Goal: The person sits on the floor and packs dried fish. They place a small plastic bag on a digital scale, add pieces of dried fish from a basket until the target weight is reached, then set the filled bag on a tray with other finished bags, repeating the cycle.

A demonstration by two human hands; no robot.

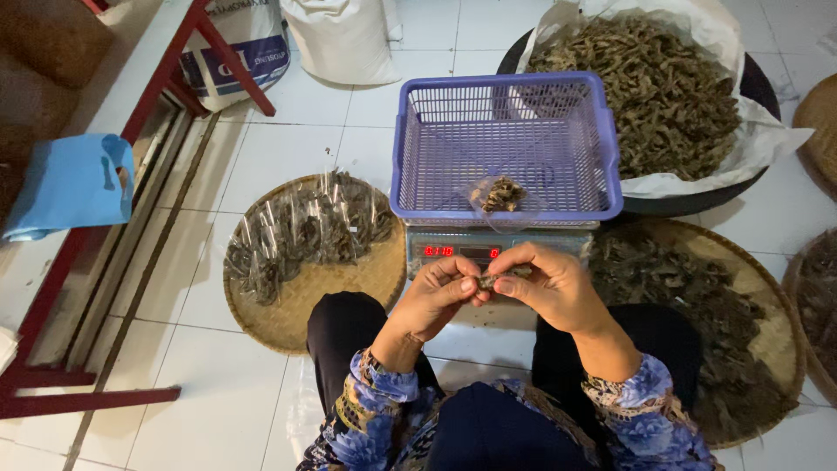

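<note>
We sit on the white tiled floor (288,148) with both hands raised in front of the scale (488,251). Our left hand (433,296) and right hand (549,288) meet at the fingertips, each grip closed narrow on the same small dried brown piece (493,279), which lies between them just on the near side of the scale's red display.

On the scale rests a purple plastic basket (506,105) — inside it, toward its near edge, lies a small clear bag with some dried pieces (501,194).

To the left, a round woven tray (296,314) on the floor carries a row of filled clear packets (301,231). To the right, a second woven tray (767,323) holds loose dried pieces, and beyond it, far right, a dark basin lined with white sheeting (750,144) is heaped with more of the same. White sacks (340,35) stand at the far edge — a blue plastic bag (74,183) hangs at far left.
</note>
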